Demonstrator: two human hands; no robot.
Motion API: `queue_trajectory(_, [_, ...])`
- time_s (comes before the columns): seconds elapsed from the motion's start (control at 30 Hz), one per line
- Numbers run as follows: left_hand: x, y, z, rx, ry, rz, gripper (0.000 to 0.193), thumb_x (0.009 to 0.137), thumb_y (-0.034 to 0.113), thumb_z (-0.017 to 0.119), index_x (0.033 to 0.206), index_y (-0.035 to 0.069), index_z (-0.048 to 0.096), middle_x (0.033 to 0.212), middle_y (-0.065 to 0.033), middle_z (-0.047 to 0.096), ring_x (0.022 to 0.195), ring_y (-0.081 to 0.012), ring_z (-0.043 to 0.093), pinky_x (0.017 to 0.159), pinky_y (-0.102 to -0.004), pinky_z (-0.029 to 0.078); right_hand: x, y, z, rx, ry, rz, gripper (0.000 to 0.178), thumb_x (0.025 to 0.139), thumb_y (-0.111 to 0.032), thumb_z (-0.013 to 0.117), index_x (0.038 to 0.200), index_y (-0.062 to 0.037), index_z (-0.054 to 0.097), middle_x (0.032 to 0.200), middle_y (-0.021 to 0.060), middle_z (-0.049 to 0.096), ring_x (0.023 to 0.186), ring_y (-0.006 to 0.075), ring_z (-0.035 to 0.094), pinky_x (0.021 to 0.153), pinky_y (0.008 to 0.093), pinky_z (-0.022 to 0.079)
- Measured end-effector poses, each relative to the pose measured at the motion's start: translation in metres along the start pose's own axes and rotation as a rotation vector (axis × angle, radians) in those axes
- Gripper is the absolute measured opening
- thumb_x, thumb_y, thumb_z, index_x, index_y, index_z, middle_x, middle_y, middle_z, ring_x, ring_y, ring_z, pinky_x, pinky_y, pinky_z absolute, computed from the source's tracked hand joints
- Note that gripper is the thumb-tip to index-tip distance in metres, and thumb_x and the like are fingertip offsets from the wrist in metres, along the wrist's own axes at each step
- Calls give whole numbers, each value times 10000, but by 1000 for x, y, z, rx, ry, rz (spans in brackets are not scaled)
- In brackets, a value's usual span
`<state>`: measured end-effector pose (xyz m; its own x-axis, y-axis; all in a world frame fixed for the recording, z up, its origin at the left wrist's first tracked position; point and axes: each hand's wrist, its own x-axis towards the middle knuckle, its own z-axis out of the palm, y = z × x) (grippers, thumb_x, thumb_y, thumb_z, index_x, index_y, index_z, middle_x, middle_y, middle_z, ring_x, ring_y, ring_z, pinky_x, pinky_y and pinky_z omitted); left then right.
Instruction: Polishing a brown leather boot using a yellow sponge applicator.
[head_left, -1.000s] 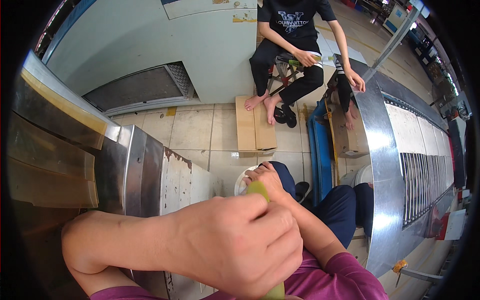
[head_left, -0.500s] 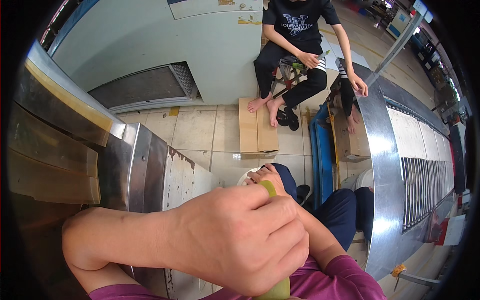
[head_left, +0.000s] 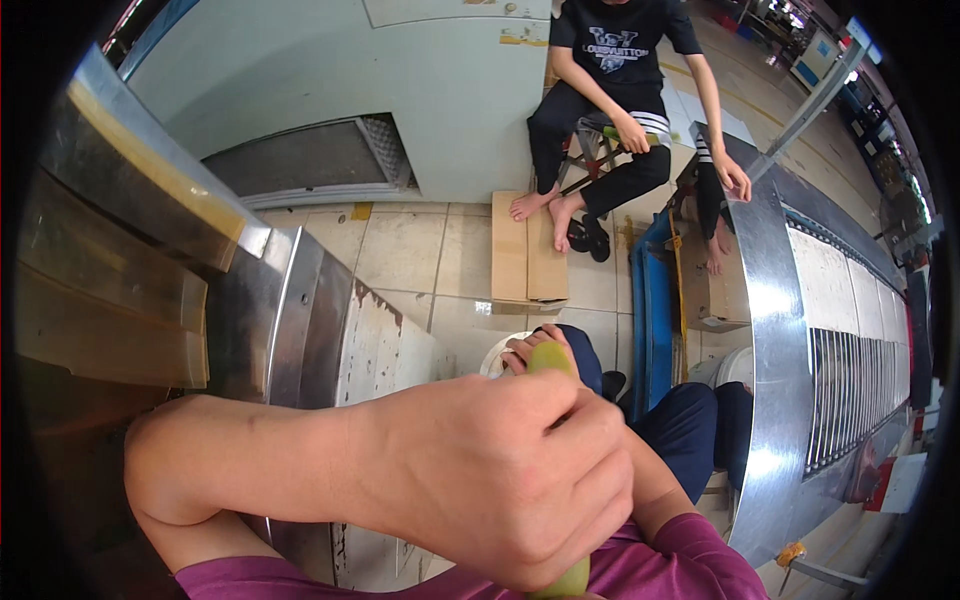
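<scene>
Close in front of me, my left hand is closed around a long yellow-green thing. One rounded end sticks out above my fist and the other comes out below; its kind I cannot make out. Behind it, my right hand lies by my navy-trousered knee, over a white round rim. Its fingers are apart and hold nothing visible, though the green thing and my left fist cover part of this hand and forearm.
Across from me a person sits on a stool, a green long thing in one hand, bare feet on a cardboard box. A metal-edged conveyor runs along the right. A metal machine stands close on the left.
The green thing's upper end now stands higher and shows more above my left fist, which has shifted slightly right. The other person's green thing has tilted from upright to flatter.
</scene>
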<state>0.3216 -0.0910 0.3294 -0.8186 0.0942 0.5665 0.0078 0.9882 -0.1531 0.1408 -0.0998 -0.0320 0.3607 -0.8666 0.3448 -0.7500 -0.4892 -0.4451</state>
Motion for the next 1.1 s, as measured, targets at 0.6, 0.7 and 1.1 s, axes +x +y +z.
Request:
queue_trajectory(0.6, [-8,12,6,-84,44,-56,161,706,193,663,744,38,644,635,-7,526,611,-154,530,532,-277,356,2,-11,-7,3,-16,7,200,935,-268,719,999,-82,751,840,130,743,890,309,705,1009,458,464])
queue_trajectory(0.7, [0,5,0,54,-26,1,128,779,173,724,796,53,680,776,-68,652,628,-144,575,517,-231,353,3,-16,-14,-4,12,0,202,937,-281,723,978,-85,745,811,123,727,858,308,696,983,445,463])
queue_trajectory(1.1, [5,-2,0,-29,-232,261,174,862,211,658,903,53,718,855,-96,697,703,-203,654,563,-258,441,4,-16,-22,-17,-15,19,206,949,-292,712,964,-89,742,784,87,712,841,276,691,984,435,459])
